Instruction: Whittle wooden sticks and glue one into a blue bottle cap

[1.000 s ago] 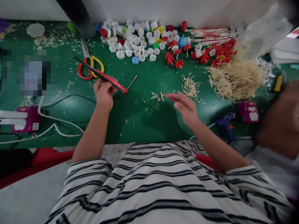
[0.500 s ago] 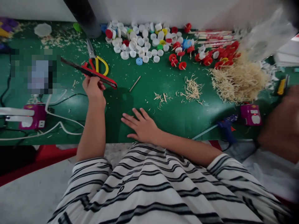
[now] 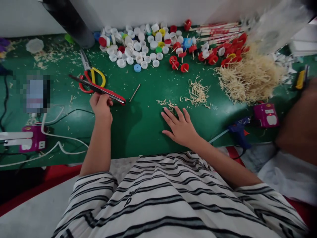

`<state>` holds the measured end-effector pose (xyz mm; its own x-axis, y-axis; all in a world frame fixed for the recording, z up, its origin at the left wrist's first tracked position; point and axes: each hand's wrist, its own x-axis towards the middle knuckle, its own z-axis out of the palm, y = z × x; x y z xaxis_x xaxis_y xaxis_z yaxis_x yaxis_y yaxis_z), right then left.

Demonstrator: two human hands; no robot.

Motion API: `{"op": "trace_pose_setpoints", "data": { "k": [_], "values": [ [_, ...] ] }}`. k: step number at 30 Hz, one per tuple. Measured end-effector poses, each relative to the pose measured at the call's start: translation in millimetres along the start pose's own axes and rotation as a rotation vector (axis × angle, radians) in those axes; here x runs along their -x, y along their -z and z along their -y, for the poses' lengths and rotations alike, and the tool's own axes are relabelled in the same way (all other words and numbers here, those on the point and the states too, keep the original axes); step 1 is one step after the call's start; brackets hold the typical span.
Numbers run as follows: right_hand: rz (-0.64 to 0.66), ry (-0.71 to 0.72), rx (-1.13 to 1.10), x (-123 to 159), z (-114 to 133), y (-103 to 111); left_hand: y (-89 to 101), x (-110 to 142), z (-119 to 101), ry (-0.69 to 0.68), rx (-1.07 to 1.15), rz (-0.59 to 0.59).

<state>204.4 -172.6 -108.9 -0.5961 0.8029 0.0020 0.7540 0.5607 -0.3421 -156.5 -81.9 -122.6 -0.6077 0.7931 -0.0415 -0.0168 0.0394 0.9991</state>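
My left fingers [image 3: 107, 99] grip the red-handled tool [image 3: 109, 93]. Right fingers [image 3: 173, 116] spread, holding nothing, at the small shavings [image 3: 168, 103] on the worktop [image 3: 146, 132].

The desk [image 3: 148, 132] is green. Many bottle caps [image 3: 128, 49], mostly white, lie at the back, with red tops [image 3: 184, 67] beside them. A big pile of thin strips [image 3: 250, 77] sits on the right, and a small pile [image 3: 198, 93] lies nearer the middle. Scissors [image 3: 86, 64], a thin stick [image 3: 135, 93], a blue glue gun [image 3: 238, 131] and two purple boxes [image 3: 266, 115] lie there.
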Motion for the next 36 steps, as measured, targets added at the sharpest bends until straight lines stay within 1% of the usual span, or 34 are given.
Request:
{"op": "trace_pose_setpoints", "data": {
  "k": [3, 4, 6, 8, 10, 11, 13, 14, 15, 17, 20, 22, 24, 27, 29, 33, 36],
  "values": [
    [-0.014, 0.045, 0.002, 12.7, -17.6, 11.2, -0.9, 5.4, -2.0, 0.007, 0.050, 0.019],
    [-0.017, 0.074, 0.000, 14.3, -23.9, 16.4, -1.8, 8.2, -2.8, 0.002, 0.074, 0.026],
    [-0.042, 0.109, -0.002, 11.6, -35.1, 27.2, -5.2, 15.3, -4.5, -0.013, 0.098, 0.078],
    [-0.114, 0.056, 0.029, 1.2, -42.9, 36.2, -11.1, 23.7, -7.7, -0.025, 0.121, 0.121],
    [-0.193, -0.060, 0.093, -14.4, -47.0, 41.4, -19.4, 33.5, -13.7, -0.031, 0.172, 0.143],
    [-0.213, -0.108, 0.123, -22.7, -48.2, 42.4, -24.3, 38.9, -17.8, -0.035, 0.203, 0.159],
    [-0.207, -0.148, 0.154, -37.9, -49.7, 42.3, -34.3, 50.8, -28.0, -0.047, 0.256, 0.198],
    [-0.194, -0.146, 0.158, -44.0, -50.4, 41.7, -39.2, 57.2, -33.4, 0.002, 0.273, 0.272],
    [-0.180, -0.139, 0.156, -48.8, -51.1, 41.0, -43.8, 63.7, -38.5, 0.055, 0.295, 0.309],
    [-0.167, -0.130, 0.150, -54.7, -52.7, 40.4, -51.8, 76.4, -46.8, 0.216, 0.317, 0.395],
    [-0.178, -0.147, 0.129, -56.4, -55.7, 42.1, -61.6, 91.4, -52.2, 0.427, 0.303, 0.525],
    [-0.203, -0.171, 0.094, -55.0, -58.5, 45.2, -67.6, 97.6, -52.5, 0.522, 0.311, 0.577],
    [-0.240, -0.194, 0.049, -52.9, -62.0, 49.4, -74.3, 101.7, -52.5, 0.558, 0.322, 0.622],
    [-0.289, -0.210, -0.006, -50.6, -67.0, 55.9, -87.8, 107.9, -53.8, 0.570, 0.327, 0.709],
    [-0.322, -0.205, -0.031, -50.1, -68.1, 59.1, -100.1, 113.0, -54.7, 0.559, 0.296, 0.747],
    [-0.390, -0.158, -0.069, -50.7, -61.8, 61.7, -128.9, 121.9, -53.3, 0.465, 0.058, 0.785],
    [-0.422, -0.131, -0.080, -50.3, -53.7, 61.6, -146.4, 123.9, -51.4, 0.370, -0.072, 0.829]
  ]
}}
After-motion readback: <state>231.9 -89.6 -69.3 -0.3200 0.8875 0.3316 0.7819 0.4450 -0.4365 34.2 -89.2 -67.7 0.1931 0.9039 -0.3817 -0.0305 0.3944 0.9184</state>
